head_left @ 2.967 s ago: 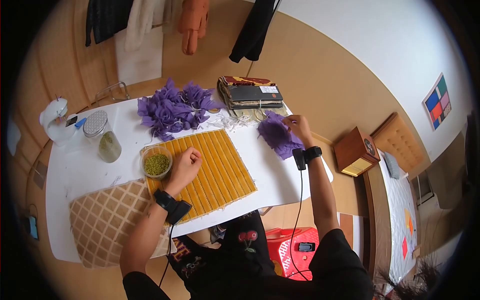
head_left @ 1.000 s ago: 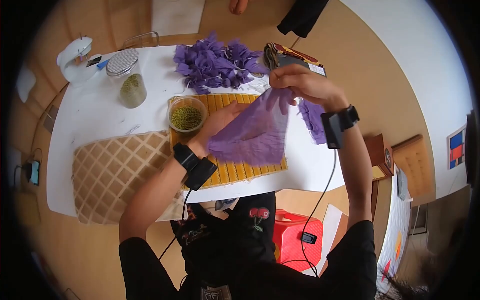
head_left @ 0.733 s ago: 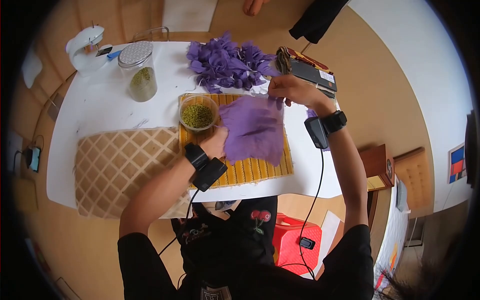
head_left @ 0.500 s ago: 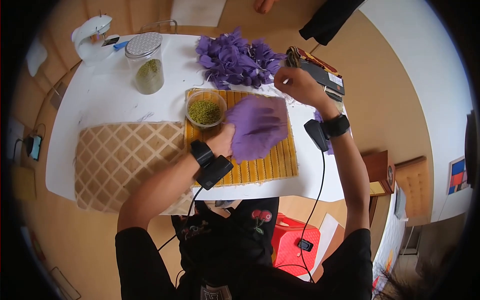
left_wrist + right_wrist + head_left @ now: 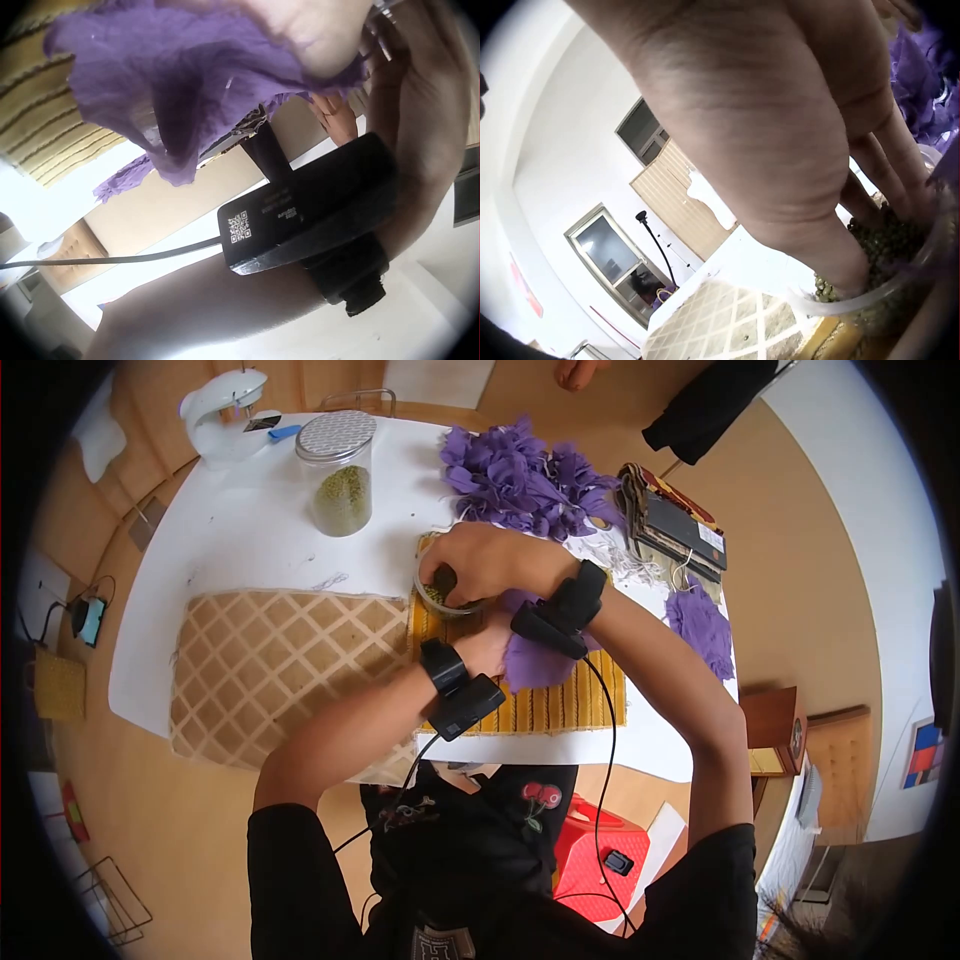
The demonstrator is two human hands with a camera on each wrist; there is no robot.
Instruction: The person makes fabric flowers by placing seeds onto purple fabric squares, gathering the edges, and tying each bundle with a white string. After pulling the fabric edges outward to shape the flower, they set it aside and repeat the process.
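Note:
My right hand (image 5: pixel 500 565) reaches down into a clear plastic bowl (image 5: pixel 840 306) of small green beans (image 5: pixel 885 241). In the right wrist view its thumb and fingers point downward, spread apart, with their tips buried among the beans. Just below the bowl in the head view, my left hand (image 5: pixel 485 647) holds a thin purple cloth (image 5: pixel 169 82). The cloth hangs in loose folds from that hand and covers its fingers, while the right wrist's camera partly overlaps it in the head view. Beneath both hands lies a ribbed yellow fabric mat (image 5: pixel 585 700).
A lidded jar (image 5: pixel 342 495) of green beans stands at the back, right of a small white sewing machine (image 5: pixel 225 415). Purple fabric pieces (image 5: pixel 520 475) are heaped behind the bowl. Folded fabrics (image 5: pixel 675 525) and another purple cloth (image 5: pixel 700 625) lie right; a tan lattice cloth (image 5: pixel 290 670) lies left.
My right hand picked up a purple cloth from the right and laid it over my left hand. It then let go and moved left into the bowl of beans.

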